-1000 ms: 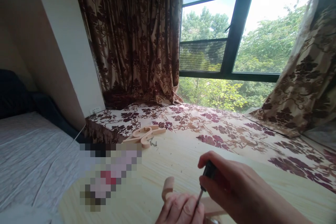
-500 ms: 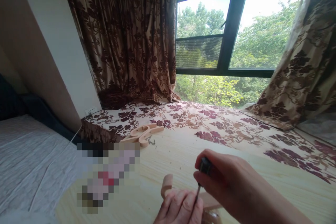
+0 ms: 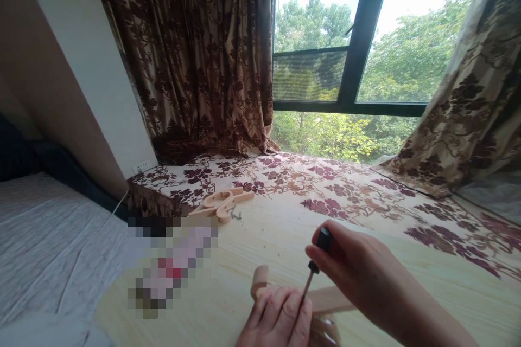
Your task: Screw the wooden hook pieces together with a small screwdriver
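Observation:
My right hand (image 3: 345, 257) is closed around the black handle of a screwdriver (image 3: 312, 267). The shaft slants down to the fingers of my left hand (image 3: 279, 317); its tip is hidden there. Those fingers lie together over a light wooden piece and press it to the table. The piece's curved end (image 3: 259, 280) sticks out on the left, and a flat wooden bar (image 3: 331, 299) shows on the right, partly behind my right wrist. Beneath the bar, by my left hand, is a shiny brownish, see-through thing (image 3: 324, 331) whose kind I cannot make out.
Several curved wooden pieces (image 3: 222, 201) lie at the far side of the pale wooden table (image 3: 244, 249), with a small heap of screws (image 3: 234, 214) beside them. A blurred-out object (image 3: 175, 265) is on the left. Behind are a flowered cloth (image 3: 345, 190), curtains and a window.
My right hand has turned on the screwdriver and shifted slightly right, so more of the handle and shaft shows. My left hand stays on the wooden piece. The view has tilted a little.

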`<state>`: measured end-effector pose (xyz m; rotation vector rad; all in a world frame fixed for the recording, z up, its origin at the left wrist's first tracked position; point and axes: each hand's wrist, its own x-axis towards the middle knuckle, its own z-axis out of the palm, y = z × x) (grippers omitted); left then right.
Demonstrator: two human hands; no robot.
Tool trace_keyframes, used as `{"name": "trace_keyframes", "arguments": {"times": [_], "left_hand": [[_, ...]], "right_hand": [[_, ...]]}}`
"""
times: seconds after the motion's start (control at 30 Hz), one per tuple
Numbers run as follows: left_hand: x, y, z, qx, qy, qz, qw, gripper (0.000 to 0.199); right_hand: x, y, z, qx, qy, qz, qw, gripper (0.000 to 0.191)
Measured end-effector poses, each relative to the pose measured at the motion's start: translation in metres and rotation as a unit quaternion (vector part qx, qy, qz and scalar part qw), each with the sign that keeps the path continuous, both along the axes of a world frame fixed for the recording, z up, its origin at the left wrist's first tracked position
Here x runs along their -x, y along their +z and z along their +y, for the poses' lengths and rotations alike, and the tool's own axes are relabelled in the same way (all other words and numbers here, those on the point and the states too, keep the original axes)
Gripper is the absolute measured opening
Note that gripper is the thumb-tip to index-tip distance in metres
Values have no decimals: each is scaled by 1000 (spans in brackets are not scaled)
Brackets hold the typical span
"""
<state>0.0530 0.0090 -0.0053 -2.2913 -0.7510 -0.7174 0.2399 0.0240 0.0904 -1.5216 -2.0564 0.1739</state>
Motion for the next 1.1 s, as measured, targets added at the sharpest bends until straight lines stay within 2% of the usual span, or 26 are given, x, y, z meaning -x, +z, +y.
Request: {"name": "trace_keyframes", "arguments": {"times": [0.1,0.23,0.37,0.53,0.63,0.7,0.8,0.87,1.0,1.1], "left_hand": [[0,10,-7,58,9,19,998,28],[0,20,-11,88,-1,33,996,51],[-3,15,-10,53,16,16,998,29],[-9,3,-6,5,11,-82,997,28],[-9,0,-6,13,10,-60,998,26],[-7,0,-6,24,12,-30,999,26],[-7,1,-7,20,19,-43,999,28],[-7,3,-7,20,15,-39,999,27],[-6,10,-9,31,8,-17,999,27],[-3,16,-12,77,17,14,997,29]], "right_hand": [[-2,5,-3,44,35,36,998,15],[-2,9,-10,80,80,70,991,14],[0,5,-10,37,72,57,995,20],[4,-1,-7,-7,97,59,994,19],[6,-4,-5,-11,116,63,991,18],[6,-6,-4,-32,90,61,994,22],[7,-6,-2,-56,45,47,996,29],[6,-3,-3,-41,53,47,997,26],[4,3,-7,32,112,68,991,15],[2,4,-6,50,90,71,992,22]]}}
